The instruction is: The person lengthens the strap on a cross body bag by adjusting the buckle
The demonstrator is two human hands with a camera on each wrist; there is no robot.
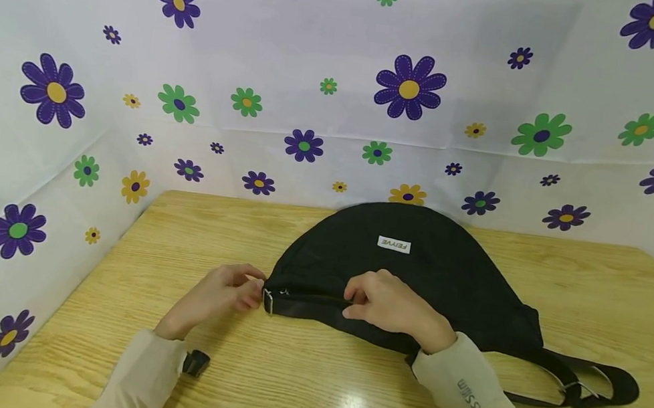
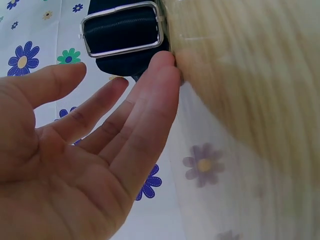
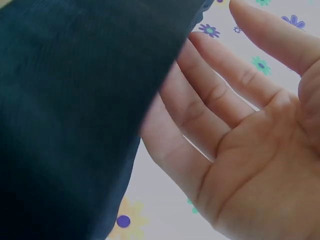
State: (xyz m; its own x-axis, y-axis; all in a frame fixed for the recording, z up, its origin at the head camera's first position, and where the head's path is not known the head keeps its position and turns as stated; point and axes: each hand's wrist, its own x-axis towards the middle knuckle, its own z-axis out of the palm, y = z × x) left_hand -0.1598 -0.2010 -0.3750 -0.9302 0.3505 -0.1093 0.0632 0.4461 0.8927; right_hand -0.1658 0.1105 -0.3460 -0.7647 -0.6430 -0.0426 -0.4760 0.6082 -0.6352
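Note:
A black fabric bag with a rounded top and a small white label lies flat on the table, its lettering upside down in the head view. At its left corner, my left hand has its fingertips right beside a silver metal slider buckle on the strap; in the left wrist view the fingers are extended, thumb apart. My right hand is over the lower front, along the zipper line. In the right wrist view its fingers stretch loosely and their tips pass behind the dark fabric.
The bag's looped strap with another metal buckle trails to the right on the wooden table. A small black piece shows beside the left sleeve. A white flower-printed cloth hangs behind the table and along its left side.

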